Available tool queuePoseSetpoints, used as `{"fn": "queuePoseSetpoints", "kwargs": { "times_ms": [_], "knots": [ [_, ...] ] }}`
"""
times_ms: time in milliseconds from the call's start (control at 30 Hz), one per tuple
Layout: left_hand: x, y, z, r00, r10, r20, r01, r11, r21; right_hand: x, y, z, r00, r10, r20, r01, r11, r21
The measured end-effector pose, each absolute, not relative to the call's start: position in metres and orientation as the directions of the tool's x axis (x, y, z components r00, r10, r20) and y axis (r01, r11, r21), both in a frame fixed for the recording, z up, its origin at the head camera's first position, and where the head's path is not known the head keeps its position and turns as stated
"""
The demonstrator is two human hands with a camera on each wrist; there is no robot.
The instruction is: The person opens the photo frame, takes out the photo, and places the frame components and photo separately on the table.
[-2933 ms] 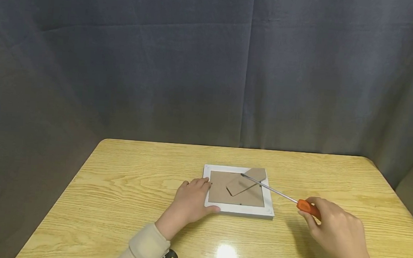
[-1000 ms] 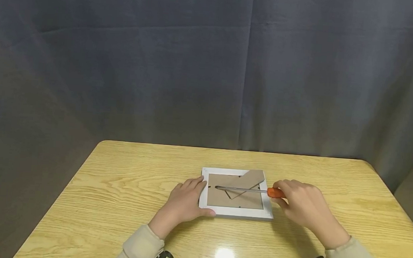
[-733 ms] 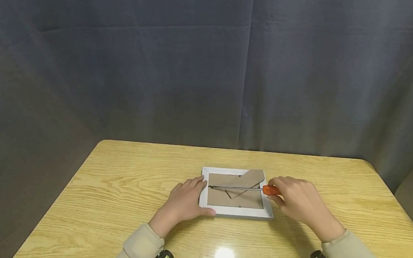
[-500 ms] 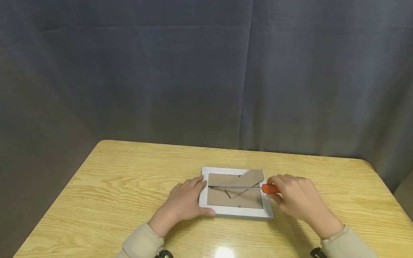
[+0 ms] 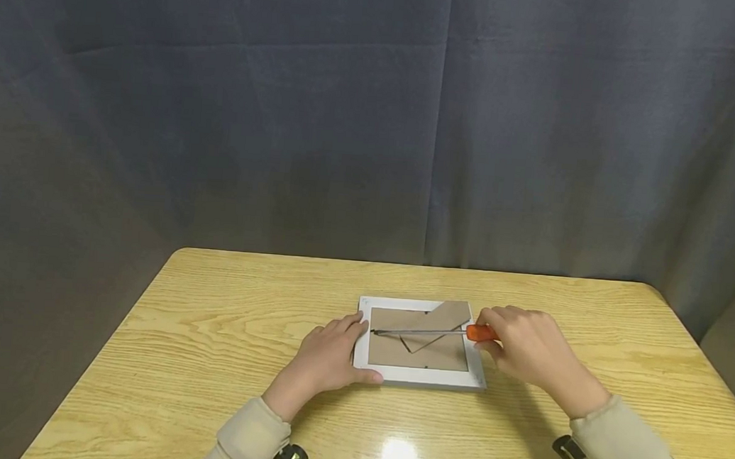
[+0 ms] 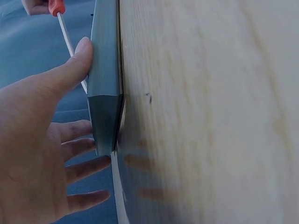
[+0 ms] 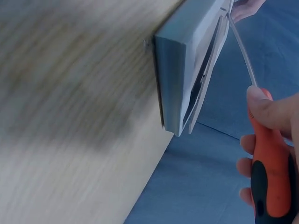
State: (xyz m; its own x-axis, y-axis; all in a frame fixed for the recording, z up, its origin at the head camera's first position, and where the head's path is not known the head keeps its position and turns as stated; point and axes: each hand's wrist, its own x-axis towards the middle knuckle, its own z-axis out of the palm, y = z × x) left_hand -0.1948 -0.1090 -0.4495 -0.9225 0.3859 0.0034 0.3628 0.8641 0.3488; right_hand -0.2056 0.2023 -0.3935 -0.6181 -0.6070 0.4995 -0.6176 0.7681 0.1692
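A white picture frame [image 5: 421, 377] lies face down on the table, its brown backing board [image 5: 387, 352] showing. A brown easel leg [image 5: 451, 313] slants across the back, its upper end over the frame's far right corner. My left hand [image 5: 328, 356] touches the frame's left side with straight, spread fingers, and its thumb presses along the near edge. My right hand [image 5: 528, 349] grips the orange handle of a screwdriver [image 7: 273, 163]. The shank reaches left across the backing, its tip right at the small dark tab [image 5: 373, 331] on the left inner edge.
The wooden table [image 5: 240, 306] carries the frame near its middle. Small dark tabs also sit along the other inner edges of the frame. Behind the table hangs a dark grey curtain [image 5: 311, 126]. Both wrists wear black straps.
The right hand has moved left, bringing the screwdriver tip from the far inner edge to the left-edge tab. In the last half second it barely moves. The left hand stays on the frame.
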Motion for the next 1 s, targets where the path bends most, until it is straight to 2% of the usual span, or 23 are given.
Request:
{"fn": "queuePoseSetpoints", "kwargs": {
  "times_ms": [267,767,867,1000],
  "knots": [
    [-0.194,-0.110,-0.448,-0.919,0.393,-0.001,0.368,0.861,0.352,-0.217,0.192,-0.374,-0.534,-0.686,0.494,-0.672,0.699,0.243],
    [-0.194,-0.109,-0.447,-0.918,0.396,0.003,0.374,0.865,0.335,-0.216,0.160,-0.329,-0.390,-0.851,0.351,-0.699,0.522,0.490],
    [-0.194,-0.108,-0.446,-0.924,0.383,-0.002,0.362,0.876,0.318,-0.216,0.160,-0.328,-0.392,-0.857,0.334,-0.697,0.514,0.500],
    [-0.192,-0.107,-0.445,-0.931,0.364,-0.012,0.344,0.890,0.298,-0.216,0.165,-0.333,-0.445,-0.830,0.336,-0.704,0.557,0.440]
  ]
}}
